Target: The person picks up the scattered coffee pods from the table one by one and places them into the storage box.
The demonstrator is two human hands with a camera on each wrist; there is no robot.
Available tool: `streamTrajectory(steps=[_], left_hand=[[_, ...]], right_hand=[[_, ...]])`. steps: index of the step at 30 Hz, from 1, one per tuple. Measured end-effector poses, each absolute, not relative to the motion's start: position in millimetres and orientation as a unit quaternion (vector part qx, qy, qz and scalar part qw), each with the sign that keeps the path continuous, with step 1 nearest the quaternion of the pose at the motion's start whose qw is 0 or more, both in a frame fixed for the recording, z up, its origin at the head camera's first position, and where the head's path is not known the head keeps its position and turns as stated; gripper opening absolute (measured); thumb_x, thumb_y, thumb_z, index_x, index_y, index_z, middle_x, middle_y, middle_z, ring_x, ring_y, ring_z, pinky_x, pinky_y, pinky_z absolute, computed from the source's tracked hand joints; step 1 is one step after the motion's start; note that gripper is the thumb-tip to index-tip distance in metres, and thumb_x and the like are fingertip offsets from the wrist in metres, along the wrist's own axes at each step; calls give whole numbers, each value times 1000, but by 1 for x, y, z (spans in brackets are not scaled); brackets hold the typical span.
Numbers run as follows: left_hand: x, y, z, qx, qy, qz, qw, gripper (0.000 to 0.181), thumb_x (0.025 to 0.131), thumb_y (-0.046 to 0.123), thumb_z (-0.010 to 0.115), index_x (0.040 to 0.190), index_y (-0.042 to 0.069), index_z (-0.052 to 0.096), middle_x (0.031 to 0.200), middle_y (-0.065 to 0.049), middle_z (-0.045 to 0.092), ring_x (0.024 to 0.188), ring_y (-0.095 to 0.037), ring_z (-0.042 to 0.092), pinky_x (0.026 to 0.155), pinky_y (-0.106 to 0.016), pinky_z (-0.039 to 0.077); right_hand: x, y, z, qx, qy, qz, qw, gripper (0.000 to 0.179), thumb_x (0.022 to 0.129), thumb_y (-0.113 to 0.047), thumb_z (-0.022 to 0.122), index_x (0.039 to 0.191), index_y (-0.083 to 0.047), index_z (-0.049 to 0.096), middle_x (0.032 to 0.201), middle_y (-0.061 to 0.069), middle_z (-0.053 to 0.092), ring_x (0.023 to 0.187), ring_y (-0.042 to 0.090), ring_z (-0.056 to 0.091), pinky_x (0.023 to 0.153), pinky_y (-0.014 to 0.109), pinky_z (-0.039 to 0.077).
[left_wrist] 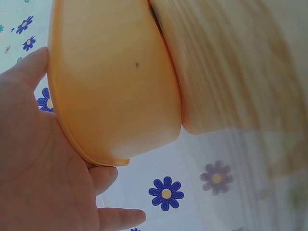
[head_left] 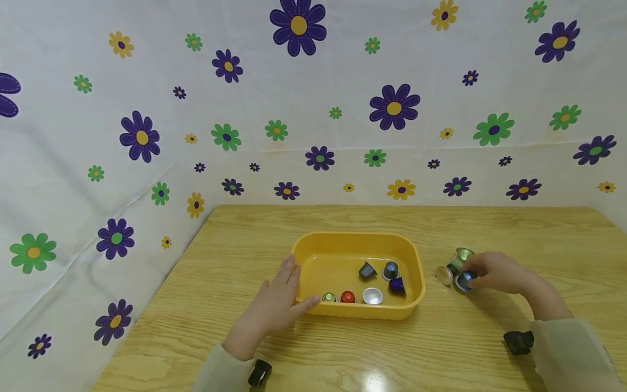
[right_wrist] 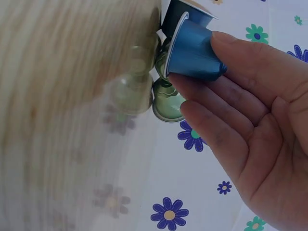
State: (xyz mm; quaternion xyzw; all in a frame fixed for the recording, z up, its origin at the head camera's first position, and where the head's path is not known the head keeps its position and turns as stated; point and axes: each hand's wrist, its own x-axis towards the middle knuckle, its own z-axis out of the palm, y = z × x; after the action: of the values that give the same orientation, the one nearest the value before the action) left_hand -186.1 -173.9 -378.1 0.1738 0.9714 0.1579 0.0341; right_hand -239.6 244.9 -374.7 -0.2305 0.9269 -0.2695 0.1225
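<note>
My right hand (head_left: 504,275) pinches a blue coffee capsule (right_wrist: 195,50) between thumb and fingers, low over the table right of the yellow tray (head_left: 313,237). Beside it are a light green capsule (head_left: 464,253) and a capsule with a pale lid (head_left: 444,276); the right wrist view shows them touching or close behind the blue one. My left hand (head_left: 271,307) rests against the tray's left end, fingers extended along the rim and thumb over the front corner. Inside the tray lie a red capsule (head_left: 348,296), a dark blue capsule (head_left: 397,286) and several others.
The wooden table (head_left: 235,239) reaches back to a white cloth (head_left: 343,81) printed with flowers, which also hangs along the left side. A black wrist strap piece (head_left: 518,342) sits by the right sleeve, another black piece (head_left: 259,373) by the left.
</note>
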Motion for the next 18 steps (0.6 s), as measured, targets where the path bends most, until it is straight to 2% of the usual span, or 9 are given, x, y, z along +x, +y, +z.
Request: streamTrajectory(steps=[13,18], left_hand=[[-186,-173,-378,177,972,153,34,86,85,60,38,137,-6,21,146,-17,4,132,-27,6,95,-58,21],[-187,-173,-378,178,972,149,32,86,85,60,38,137,-6,21,146,-17,4,132,-27,6,94,-59,21]], right_hand=[[-237,243,-369,-225,918,-318,80,25,81,-8,63,102,5,58,96,13,62,85,22,58,68,34,49],[-237,243,-366,-226,913,-334,61,27,82,-9,62,105,6,58,104,22,58,91,29,58,72,35,49]])
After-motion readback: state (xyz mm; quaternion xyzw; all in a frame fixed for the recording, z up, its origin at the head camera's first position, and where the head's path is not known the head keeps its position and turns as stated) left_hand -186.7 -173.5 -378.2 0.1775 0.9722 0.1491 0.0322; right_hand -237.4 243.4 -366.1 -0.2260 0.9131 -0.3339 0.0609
